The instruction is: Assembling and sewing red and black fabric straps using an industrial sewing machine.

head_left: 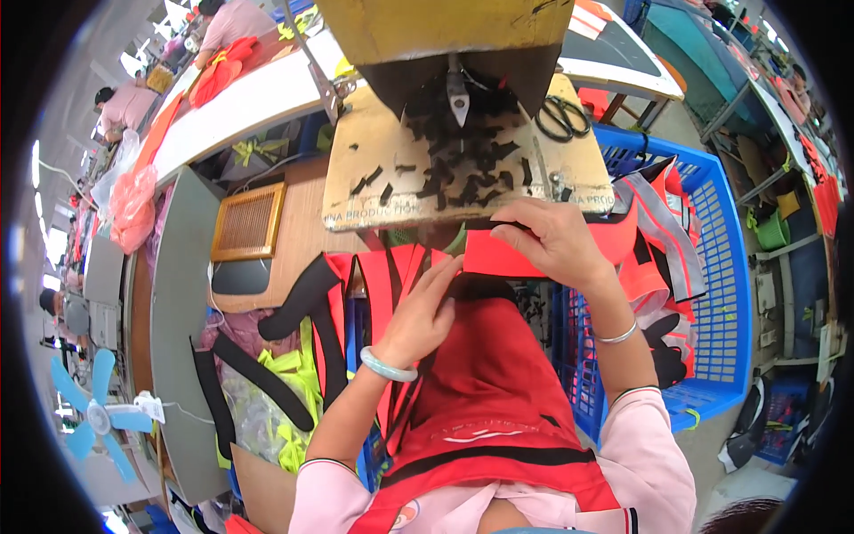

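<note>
An orange fabric piece point(495, 255) lies across my lap at the near edge of the worn machine table point(374, 142). My right hand point(560, 238) is curled over its upper edge, thumb and fingers closed on it. My left hand point(420, 319) rests at the left end of the piece, fingers stretched out, beside several hanging orange strips point(381, 289) with dark edges. Black scraps point(471, 165) litter the table under the yellow machine head point(454, 31) and its pointed metal part point(458, 100). A pair of black-handled scissors point(562, 118) lies at the table's right.
A blue plastic basket point(725, 276) at the right holds orange, grey and black fabric pieces point(663, 231). At the left are black strips point(262, 378), yellow-green material point(289, 365), a wooden-framed panel point(249, 222) and a blue fan point(100, 416). Other people sit at far tables.
</note>
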`<state>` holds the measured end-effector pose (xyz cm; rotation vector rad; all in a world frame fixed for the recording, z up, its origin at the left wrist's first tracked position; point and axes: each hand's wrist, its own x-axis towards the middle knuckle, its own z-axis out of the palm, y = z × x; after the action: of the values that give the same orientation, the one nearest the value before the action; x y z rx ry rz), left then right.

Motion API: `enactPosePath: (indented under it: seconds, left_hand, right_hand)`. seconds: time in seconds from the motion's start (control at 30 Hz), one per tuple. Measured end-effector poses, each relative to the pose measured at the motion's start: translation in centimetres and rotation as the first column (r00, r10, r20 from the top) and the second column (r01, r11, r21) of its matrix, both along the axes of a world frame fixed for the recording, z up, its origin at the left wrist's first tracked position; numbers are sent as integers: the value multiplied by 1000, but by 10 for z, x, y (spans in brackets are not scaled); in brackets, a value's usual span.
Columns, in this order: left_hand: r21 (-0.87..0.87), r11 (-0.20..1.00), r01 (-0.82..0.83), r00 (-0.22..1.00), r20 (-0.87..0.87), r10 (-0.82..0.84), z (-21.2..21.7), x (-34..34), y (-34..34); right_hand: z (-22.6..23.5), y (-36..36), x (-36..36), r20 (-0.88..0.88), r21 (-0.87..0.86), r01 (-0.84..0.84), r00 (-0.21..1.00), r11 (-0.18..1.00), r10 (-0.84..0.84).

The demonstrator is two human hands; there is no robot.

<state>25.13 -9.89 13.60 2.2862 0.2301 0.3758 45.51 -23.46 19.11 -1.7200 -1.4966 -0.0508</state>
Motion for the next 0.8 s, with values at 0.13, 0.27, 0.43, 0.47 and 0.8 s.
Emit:
enactPosePath:
  seconds: [0.13, 0.27, 0.43, 0.47, 0.8]
  left_hand:
    - [106, 980, -167, 983, -64, 175, 6, -30, -13]
    - [402, 893, -202, 974, -12, 225, 24, -43, -8]
    - [554, 823, -129, 990, 25, 138, 72, -33, 3]
    - [581, 809, -86, 995, 16, 94, 86, -31, 3]
    - [480, 862, 162, 983, 1, -186, 170, 15, 36]
  right_hand:
    - [-20, -10, -30, -232, -196, 113, 960, 974, -158]
    - [-35, -14, -45, -274, -225, 181, 931, 957, -241]
    - [-37, -11, -80, -9, 8, 54, 999, 999, -54]
    - [-38, -13, -75, 6, -32, 30, 1000, 999, -30]
    - [83, -36, -12, 169, -370, -17, 982, 929, 85]
